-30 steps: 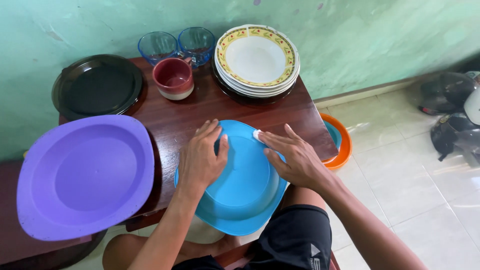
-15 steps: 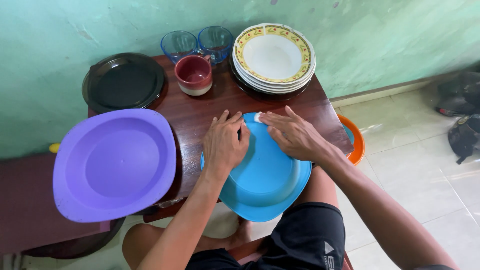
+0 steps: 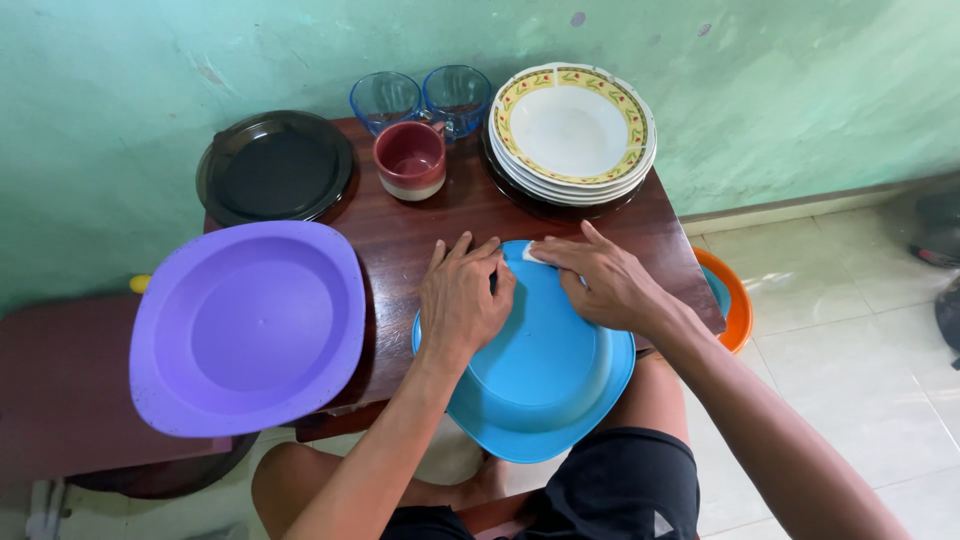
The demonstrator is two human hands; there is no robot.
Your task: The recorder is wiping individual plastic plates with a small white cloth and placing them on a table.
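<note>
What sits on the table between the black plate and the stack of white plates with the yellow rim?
In the head view, a red mug sits between the black plate and the plate stack, with two blue glass cups just behind it.

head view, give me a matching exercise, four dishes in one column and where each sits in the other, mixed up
Things:
1. square blue plastic plate
2. square purple plastic plate
3. round black plate
4. red ceramic cup

Places:
A. back left corner of the wooden table
B. under both hands, overhanging the near table edge
C. in front of the two blue glass cups
D. left side, overhanging the table's left edge

Pairs: 1-B, 2-D, 3-A, 4-C
</note>
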